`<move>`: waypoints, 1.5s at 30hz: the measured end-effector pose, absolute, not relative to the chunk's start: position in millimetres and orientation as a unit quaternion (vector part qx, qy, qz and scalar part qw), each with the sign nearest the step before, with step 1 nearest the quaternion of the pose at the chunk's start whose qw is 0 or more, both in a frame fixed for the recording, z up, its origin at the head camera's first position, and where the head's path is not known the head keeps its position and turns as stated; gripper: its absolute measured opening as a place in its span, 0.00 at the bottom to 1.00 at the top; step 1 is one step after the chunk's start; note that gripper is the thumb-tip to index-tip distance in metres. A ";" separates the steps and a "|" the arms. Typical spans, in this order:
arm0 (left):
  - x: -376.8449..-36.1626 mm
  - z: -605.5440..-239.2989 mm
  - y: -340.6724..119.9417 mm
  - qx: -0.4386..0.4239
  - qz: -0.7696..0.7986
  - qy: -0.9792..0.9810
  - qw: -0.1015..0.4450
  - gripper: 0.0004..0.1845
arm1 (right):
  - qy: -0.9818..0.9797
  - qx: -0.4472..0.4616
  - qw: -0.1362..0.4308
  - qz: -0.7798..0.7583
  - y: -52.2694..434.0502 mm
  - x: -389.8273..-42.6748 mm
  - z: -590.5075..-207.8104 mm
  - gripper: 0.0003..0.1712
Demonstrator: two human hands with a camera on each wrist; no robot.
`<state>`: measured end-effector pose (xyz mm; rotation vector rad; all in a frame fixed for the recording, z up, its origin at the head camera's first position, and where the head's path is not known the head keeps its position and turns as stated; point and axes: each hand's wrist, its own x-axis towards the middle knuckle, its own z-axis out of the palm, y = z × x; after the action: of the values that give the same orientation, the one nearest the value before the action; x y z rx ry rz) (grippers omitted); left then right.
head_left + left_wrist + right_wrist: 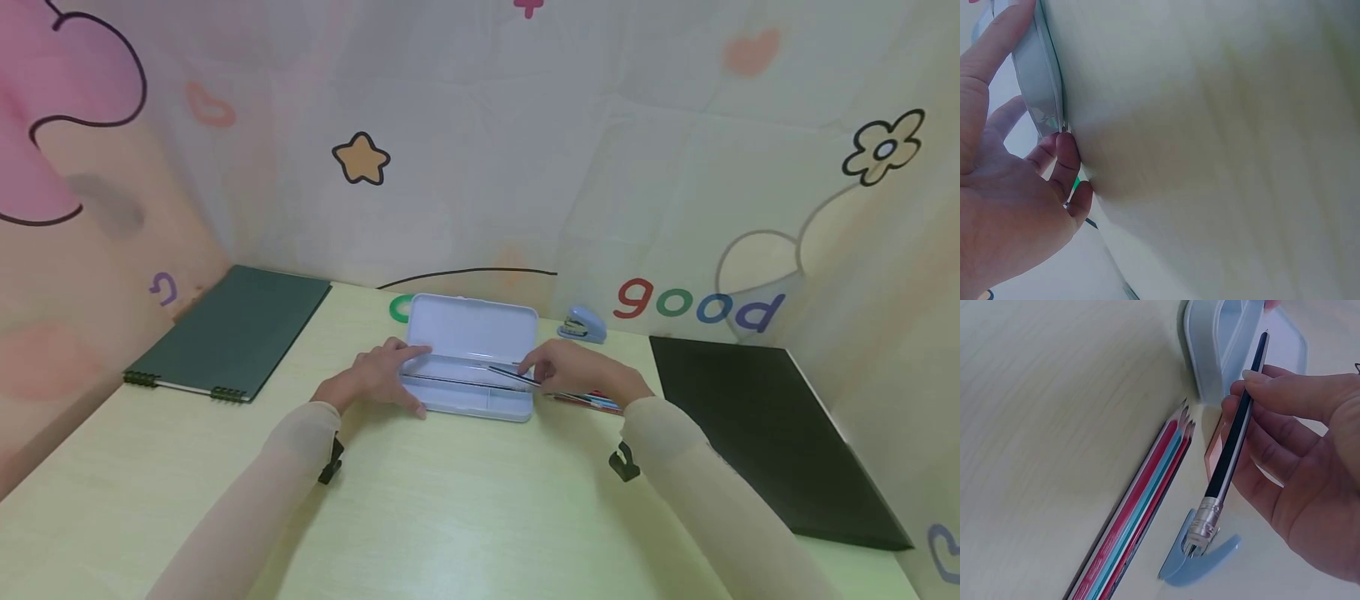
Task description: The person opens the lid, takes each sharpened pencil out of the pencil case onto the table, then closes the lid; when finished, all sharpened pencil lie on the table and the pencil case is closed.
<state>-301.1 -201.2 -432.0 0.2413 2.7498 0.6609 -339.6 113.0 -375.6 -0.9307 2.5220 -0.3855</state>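
A pale blue pencil case (471, 333) lies open in the middle of the table, lid raised toward the back; its edge shows in the wrist views (1038, 81) (1219, 344). My left hand (378, 375) rests against the case's left end, thumb along its front wall and a finger on the tray rim (1063, 156). My right hand (573, 371) pinches a black pencil (1235, 437) with a metal ferrule, its tip over the case's right end (513, 375). Several pencils, red, teal and black (1141, 519), lie together on the table right of the case (592, 402).
A green spiral notebook (232, 333) lies at the back left, a black folder (772, 425) at the right. A small blue stapler (583, 323) (1200, 556) stands behind the case. Patterned cloth walls enclose the light wooden table (465, 508) on three sides.
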 end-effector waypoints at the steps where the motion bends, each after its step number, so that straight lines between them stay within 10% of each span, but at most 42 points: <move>1: -300.9 -432.0 -201.5 0.084 0.229 0.958 0.150 0.57 | 0.908 -0.334 0.211 -0.139 116.4 -339.8 -375.9 0.20; 45: -295.9 -427.4 -200.1 0.090 0.236 0.956 0.147 0.55 | 0.933 -0.291 0.177 -0.119 208.5 -307.9 -395.5 0.18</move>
<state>-295.9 -200.1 -427.4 0.2586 2.7528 0.6805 -307.9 208.5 -395.5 -0.8223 2.6396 -0.3373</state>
